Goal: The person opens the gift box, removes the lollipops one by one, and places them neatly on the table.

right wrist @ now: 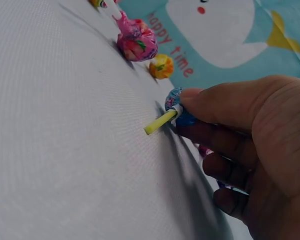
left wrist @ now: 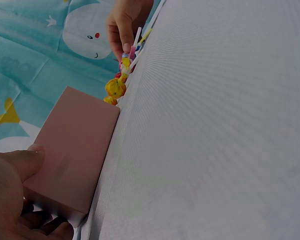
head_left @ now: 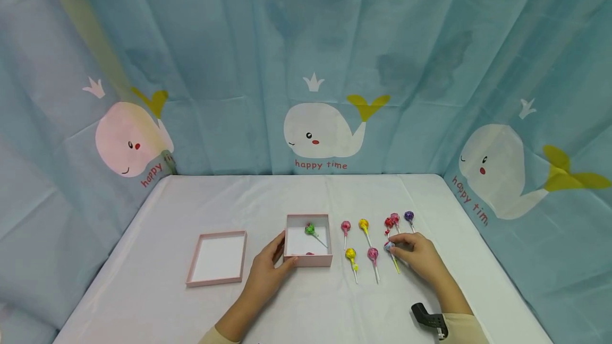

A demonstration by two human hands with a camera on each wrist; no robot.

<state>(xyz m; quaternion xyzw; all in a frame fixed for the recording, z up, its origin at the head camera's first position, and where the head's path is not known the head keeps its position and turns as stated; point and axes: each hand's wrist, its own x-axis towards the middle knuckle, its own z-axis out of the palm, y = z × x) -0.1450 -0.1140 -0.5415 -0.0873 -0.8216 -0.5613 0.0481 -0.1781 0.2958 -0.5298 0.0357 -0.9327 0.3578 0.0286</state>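
My left hand (head_left: 266,265) grips the left side of an open pink box (head_left: 308,261), thumb on its front wall (left wrist: 77,150). Inside the box lies a green-wrapped lollipop (head_left: 311,229), and a bit of a red one (head_left: 309,253) shows over the front wall. Between thumb and forefinger my right hand (head_left: 421,256) pinches the blue-wrapped head of a lollipop (right wrist: 173,98) with a yellow stick. Just beyond that hand lie a red lollipop (head_left: 389,222), a pink one (head_left: 394,217) and a purple one (head_left: 409,216).
Between the box and my right hand lie pink lollipops (head_left: 373,254) and yellow lollipops (head_left: 351,254) in two rows. A shallow pink lid (head_left: 215,282) sits left of the box. Near my right wrist is a black device (head_left: 427,318). Blue whale-print curtains (head_left: 229,137) border the white table (head_left: 158,259).
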